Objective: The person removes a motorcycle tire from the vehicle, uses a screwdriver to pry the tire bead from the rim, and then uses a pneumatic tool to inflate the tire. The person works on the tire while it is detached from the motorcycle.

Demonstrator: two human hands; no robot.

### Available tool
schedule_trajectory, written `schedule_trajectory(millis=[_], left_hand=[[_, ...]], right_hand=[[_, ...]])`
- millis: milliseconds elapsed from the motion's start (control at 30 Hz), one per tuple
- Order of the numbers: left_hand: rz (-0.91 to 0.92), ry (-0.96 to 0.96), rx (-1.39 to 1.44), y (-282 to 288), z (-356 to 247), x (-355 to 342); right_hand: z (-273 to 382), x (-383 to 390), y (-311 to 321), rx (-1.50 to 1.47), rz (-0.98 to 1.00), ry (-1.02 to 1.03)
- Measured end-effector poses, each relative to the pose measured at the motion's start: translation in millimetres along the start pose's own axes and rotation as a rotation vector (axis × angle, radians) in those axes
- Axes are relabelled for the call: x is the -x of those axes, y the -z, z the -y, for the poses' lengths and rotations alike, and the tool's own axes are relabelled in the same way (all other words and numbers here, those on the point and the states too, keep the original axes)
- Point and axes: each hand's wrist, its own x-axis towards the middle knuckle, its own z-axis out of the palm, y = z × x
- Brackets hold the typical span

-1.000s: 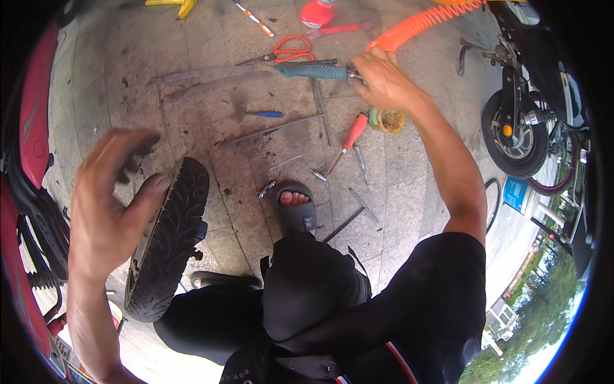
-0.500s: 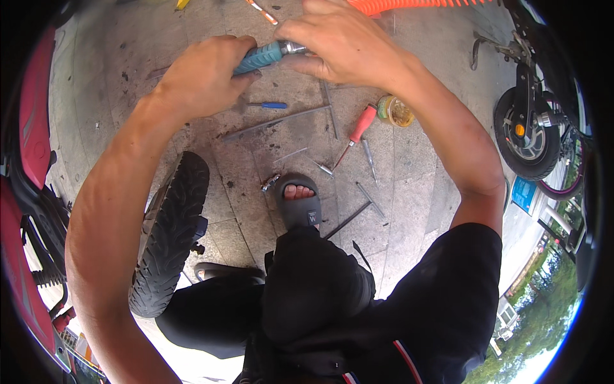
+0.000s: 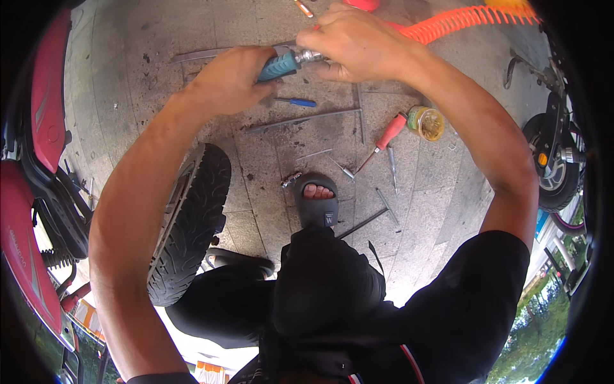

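My left hand [image 3: 233, 80] is wrapped round a teal air-tool handle [image 3: 279, 66], whose far end its palm hides. At the handle's right end is a silver air-hose coupling [image 3: 309, 56], which my right hand [image 3: 358, 48] grips, thumb below and fingers above. An orange coiled air hose [image 3: 448, 25] runs from behind my right hand to the upper right. Under my hands on the paving lie a blue-handled screwdriver [image 3: 300, 102], a long grey metal bar [image 3: 307, 120] and a red-handled screwdriver [image 3: 391, 132]. A jar of yellowish grease [image 3: 427, 123] stands beside the red handle.
A black tyre [image 3: 198, 224] stands left of my legs, near red scooter bodywork [image 3: 48, 121]. By my sandalled foot [image 3: 318, 198] lie a small metal fitting [image 3: 291, 180] and a T-shaped wrench [image 3: 368, 221]. Another wheel [image 3: 553, 179] stands at the right.
The view has shifted, so the floor tools appear farther right and more of the orange hose shows. Both hands keep their hold on the teal handle and the coupling.
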Motion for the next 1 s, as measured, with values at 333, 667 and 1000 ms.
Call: schedule_trajectory(millis=[333, 667, 1000], left_hand=[[0.12, 0.354, -0.363, -57.1, 46.7, -28.3], [0.382, 0.687, 0.184, -209.2, -76.7, 17.2], [0.023, 0.513, -0.084, -305.1, -67.4, 114.8]], right_hand=[[8.2, 63.6, -103.7, 0.055, 0.18, -0.499], [53.8, 78.1, -130.6, -0.329, -0.131, -0.614], [70.4, 48.3, -93.8, -0.387, -0.426, -0.676]])
